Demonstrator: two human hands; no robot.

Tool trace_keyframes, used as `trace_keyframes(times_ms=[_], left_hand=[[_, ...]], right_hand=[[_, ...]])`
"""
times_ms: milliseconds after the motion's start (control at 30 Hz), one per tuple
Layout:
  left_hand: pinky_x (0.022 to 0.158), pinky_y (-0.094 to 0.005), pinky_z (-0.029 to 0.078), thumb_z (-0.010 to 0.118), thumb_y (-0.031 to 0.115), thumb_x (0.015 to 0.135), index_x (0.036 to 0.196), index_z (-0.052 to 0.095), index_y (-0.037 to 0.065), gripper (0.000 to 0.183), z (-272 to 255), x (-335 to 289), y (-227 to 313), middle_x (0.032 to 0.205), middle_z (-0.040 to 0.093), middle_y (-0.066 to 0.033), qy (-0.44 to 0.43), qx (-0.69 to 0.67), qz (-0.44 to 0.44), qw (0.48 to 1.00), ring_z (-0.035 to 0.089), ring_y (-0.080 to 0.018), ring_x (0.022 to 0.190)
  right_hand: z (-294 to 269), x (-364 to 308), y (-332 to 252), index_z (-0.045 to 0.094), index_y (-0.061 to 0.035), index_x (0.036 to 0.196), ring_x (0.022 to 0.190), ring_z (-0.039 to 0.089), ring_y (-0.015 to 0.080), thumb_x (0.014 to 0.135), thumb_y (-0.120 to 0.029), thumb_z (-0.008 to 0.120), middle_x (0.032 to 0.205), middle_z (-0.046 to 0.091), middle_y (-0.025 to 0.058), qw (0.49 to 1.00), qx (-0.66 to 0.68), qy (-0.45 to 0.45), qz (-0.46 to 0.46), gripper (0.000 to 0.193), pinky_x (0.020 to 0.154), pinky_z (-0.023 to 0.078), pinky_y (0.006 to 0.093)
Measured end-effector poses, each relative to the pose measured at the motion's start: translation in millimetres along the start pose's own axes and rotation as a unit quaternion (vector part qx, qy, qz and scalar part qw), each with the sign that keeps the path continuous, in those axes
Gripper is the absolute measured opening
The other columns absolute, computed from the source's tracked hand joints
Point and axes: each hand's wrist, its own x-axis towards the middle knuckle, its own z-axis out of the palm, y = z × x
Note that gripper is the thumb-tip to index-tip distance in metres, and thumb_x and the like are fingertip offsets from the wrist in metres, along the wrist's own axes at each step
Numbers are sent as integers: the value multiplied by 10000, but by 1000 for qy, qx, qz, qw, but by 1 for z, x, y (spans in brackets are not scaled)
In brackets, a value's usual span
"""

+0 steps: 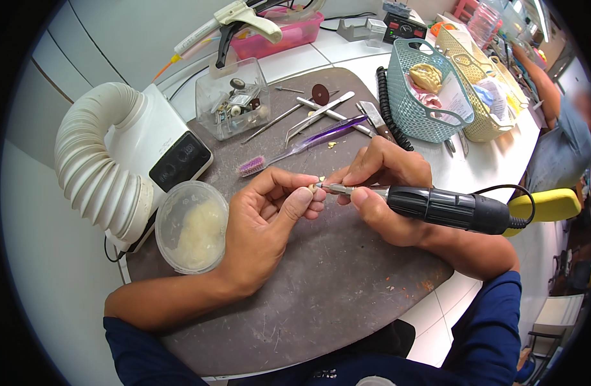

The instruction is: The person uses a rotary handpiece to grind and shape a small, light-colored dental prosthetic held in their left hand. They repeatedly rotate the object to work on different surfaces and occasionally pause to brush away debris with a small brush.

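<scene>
Jutting leftward above the scuffed gray counter (308, 309), a corded black rotary handpiece (446, 207) is judged stiff and fairly heavy, best gripped at its slim metal nose (337, 188). Before its tip is held a tiny pale piece (313, 188), its exact shape unclear, likely light, hard and easily chipped or dropped, best pinched by its edges. The handpiece nose is enclosed by the right hand (400, 168), its fingers curled close around the metal. The left hand (261, 224) is drawn nearly closed, the piece pinched between thumb and fingertips; whether piece and tip touch cannot be told.
</scene>
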Motion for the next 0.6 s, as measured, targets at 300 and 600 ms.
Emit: trace_keyframes(times_ms=[300,600], left_hand=[[846,-259,532,590,77,985,1107,602,-33,164,-1,-1,-2,1013,674,-112,0,7,12,1000,642,-125,916],[845,-261,518,618,105,975,1099,606,-17,174,-3,-1,1,1018,678,-106,-14,-8,4,1000,631,-116,910]], right_hand=[[5,2,3,560,35,889,837,712,217,843,-106,620,877,685,184,1000,18,11,-1,160,742,575,316],[6,-1,3,520,26,905,768,681,184,867,-141,608,911,686,223,1000,22,9,4,192,696,560,304]])
